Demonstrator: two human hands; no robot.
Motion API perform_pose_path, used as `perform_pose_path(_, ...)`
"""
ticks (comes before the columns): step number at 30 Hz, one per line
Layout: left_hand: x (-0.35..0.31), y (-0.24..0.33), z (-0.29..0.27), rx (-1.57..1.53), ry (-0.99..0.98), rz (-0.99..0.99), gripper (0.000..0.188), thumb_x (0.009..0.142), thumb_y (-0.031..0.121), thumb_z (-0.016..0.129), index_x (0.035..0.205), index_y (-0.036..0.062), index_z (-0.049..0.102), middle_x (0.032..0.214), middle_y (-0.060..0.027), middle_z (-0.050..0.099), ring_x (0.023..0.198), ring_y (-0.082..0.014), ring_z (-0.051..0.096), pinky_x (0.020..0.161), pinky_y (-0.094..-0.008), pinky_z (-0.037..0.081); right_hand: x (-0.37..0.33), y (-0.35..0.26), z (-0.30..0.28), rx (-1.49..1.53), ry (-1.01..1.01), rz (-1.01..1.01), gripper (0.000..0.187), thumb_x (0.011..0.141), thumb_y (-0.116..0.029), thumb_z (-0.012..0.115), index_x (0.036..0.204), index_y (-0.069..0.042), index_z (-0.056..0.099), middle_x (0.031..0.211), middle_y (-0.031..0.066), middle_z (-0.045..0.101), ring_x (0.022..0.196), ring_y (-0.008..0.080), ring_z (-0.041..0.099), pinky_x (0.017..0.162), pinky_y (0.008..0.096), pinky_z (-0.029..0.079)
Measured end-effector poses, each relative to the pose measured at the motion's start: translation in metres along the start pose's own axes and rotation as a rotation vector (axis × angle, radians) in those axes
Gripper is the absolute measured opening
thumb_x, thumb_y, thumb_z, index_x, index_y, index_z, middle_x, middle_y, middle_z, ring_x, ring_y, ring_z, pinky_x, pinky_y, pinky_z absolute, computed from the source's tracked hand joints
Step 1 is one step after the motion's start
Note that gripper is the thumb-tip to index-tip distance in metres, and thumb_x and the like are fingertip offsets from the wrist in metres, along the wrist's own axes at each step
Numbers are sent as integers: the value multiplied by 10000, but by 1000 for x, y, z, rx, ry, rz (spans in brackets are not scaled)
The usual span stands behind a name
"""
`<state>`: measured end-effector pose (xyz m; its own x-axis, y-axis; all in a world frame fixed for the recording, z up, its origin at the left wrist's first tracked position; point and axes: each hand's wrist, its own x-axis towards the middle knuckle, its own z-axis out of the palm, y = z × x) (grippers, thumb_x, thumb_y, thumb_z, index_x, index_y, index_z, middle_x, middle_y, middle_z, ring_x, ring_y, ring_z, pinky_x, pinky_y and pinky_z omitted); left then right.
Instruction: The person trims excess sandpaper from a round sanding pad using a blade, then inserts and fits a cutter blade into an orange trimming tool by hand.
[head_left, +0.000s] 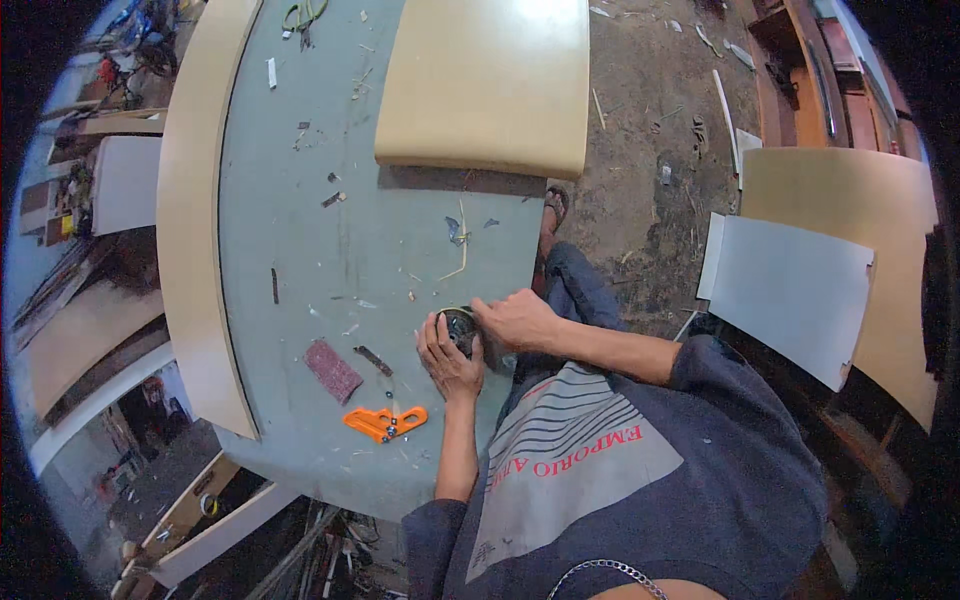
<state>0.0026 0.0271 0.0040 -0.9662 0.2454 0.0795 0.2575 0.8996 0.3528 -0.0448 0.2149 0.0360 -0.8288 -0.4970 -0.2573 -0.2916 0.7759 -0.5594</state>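
Much of the dark, round, disc-like object with a pale yellowish rim [459,328] was covered by hands, so its exact kind was hard to make out. The right hand's fingertips were partly hidden at its far side, and the green-handled scissors [304,16] were cut off at the top of the view.

The disc lay at the grey-green worktop's [300,250] right edge, close to the person's body, between the two hands: just right of the left hand's fingers and just left of the right hand.

The left hand [449,360] was clamped around the disc, fingers along its left side and thumb across its lower right. The right hand [515,321] was curled at the upper right rim, touching it; whether it gripped anything could not be told.

Toward the worktop's bottom edge lay a flat orange plastic piece with cutouts [376,424] and, just above it, a maroon rectangular pad [331,372].
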Motion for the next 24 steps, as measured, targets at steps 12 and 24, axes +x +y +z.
perform_pose_path(12, -1, -2, 4, -4, 13, -10, 704, 893, 424, 587, 1408, 28, 317, 1428, -174, 364, 1318, -401, 325, 1119, -529, 257, 6, -2, 5, -25, -69, -24, 278, 877, -189, 528, 1094, -23, 477, 719, 151, 674, 649, 330, 687, 529, 463, 500)
perform_pose_path(24, 2, 1, -1, -15, 25, 6, 678, 907, 432, 565, 1390, 16, 334, 1413, -186, 380, 1302, -397, 350, 1108, -544, 266, 7, 2, 17, 10, 73, -89, 298, 850, -193, 550, 1082, -19, 481, 683, 139, 657, 597, 325, 670, 476, 433, 487)
